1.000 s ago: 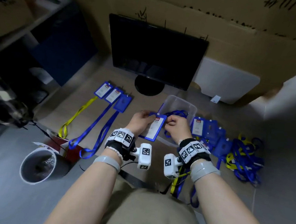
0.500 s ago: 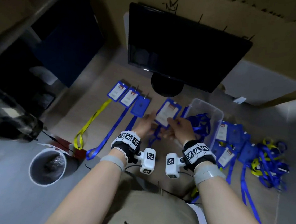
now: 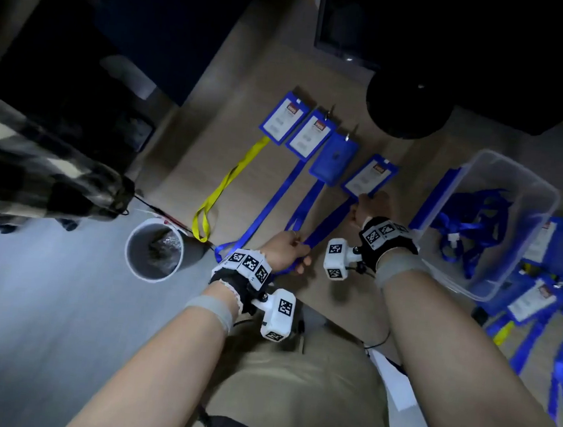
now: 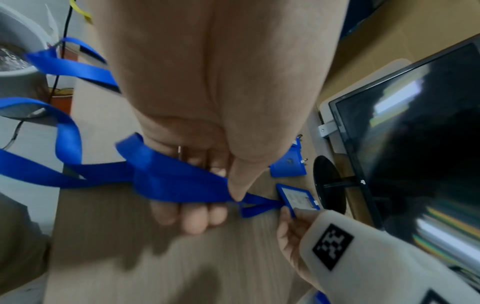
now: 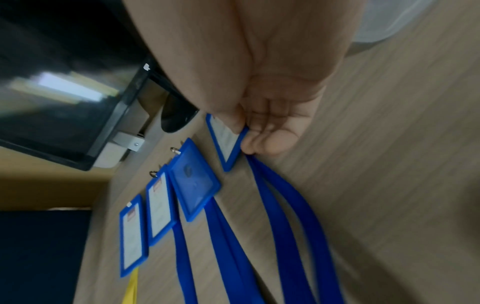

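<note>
A blue badge holder [image 3: 370, 176] with a white card lies on the wooden desk, fourth in a row of badge holders. My right hand [image 3: 370, 206] pinches its near edge, thumb on top and fingers beneath, as the right wrist view shows on the badge holder [image 5: 226, 142]. Its blue lanyard [image 3: 327, 226] runs back toward me. My left hand [image 3: 287, 250] grips that lanyard [image 4: 182, 185] near the desk's front edge, thumb pressed over the strap and fingers curled under it.
Three other badge holders [image 3: 310, 135] lie to the left, one with a yellow lanyard [image 3: 226, 187]. A clear plastic bin [image 3: 500, 213] with blue lanyards stands to the right, more badges [image 3: 541, 290] beyond it. A monitor stand [image 3: 408, 110] sits behind, a white bucket [image 3: 154, 251] below the desk's left edge.
Both hands carried the badge holder left from over the bin and laid it down beside the row. My left hand slid back along the lanyard toward the desk's front edge.
</note>
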Demonstrator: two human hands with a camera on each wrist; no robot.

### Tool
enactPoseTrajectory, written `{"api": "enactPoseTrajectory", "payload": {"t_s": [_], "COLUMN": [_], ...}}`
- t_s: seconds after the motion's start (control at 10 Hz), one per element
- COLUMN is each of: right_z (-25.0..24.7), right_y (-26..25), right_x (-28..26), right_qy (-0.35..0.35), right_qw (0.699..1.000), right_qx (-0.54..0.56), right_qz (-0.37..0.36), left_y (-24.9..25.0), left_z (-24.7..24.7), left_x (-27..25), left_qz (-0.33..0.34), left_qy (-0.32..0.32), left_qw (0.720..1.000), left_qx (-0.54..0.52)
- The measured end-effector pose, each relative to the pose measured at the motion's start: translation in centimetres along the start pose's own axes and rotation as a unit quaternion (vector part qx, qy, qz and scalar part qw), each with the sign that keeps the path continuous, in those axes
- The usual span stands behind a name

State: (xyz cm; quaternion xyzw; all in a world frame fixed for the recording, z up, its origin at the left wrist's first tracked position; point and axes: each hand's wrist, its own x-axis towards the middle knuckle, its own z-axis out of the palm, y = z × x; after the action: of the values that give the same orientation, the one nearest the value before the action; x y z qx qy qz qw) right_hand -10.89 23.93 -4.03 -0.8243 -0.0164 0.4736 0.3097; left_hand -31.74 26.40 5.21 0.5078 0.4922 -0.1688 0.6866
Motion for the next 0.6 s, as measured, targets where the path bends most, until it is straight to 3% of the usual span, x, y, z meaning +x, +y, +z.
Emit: {"api": "enactPoseTrajectory", "payload": {"t_s": [0.1,0.2,0.3,0.4,0.5,0.6], "right_z": [-0.7,-3.6,-5.8,-10.5,-16.9,-23.7], "right_y": [0.0,-1.2,-1.0,0.6,2.2,6.2], "right_x": [-1.6,-7.2,-8.1,-7.2,-9.9,-10.5], "right_qy": [0.0,0.008,0.015,0.093,0.203,0.278], "right_qw": [0.997,0.996,1.0,0.992,0.977,0.96], "right_qx": [0.049,-0.086,0.015,0.08,0.013,-0.024], "right_qz": [0.052,0.028,-0.009,-0.026,-0.057,0.008], "left_y": [-0.3,1.2,4.2,7.5,11.1,13.0], "left_z": [-0.6,-0.2,1.9,5.8,10.9,16.5], "left_x": [0.4,0.5,0.7,1.9,2.1,2.7], "left_qz": [-0.032,-0.022,0.028,0.077,0.097,0.117], "left_qy": [0.025,0.026,0.035,0.023,0.012,0.016], "left_qw": [0.995,0.992,0.99,0.99,0.982,0.984], "left_qx": [0.088,0.119,0.133,0.119,0.159,0.135]}}
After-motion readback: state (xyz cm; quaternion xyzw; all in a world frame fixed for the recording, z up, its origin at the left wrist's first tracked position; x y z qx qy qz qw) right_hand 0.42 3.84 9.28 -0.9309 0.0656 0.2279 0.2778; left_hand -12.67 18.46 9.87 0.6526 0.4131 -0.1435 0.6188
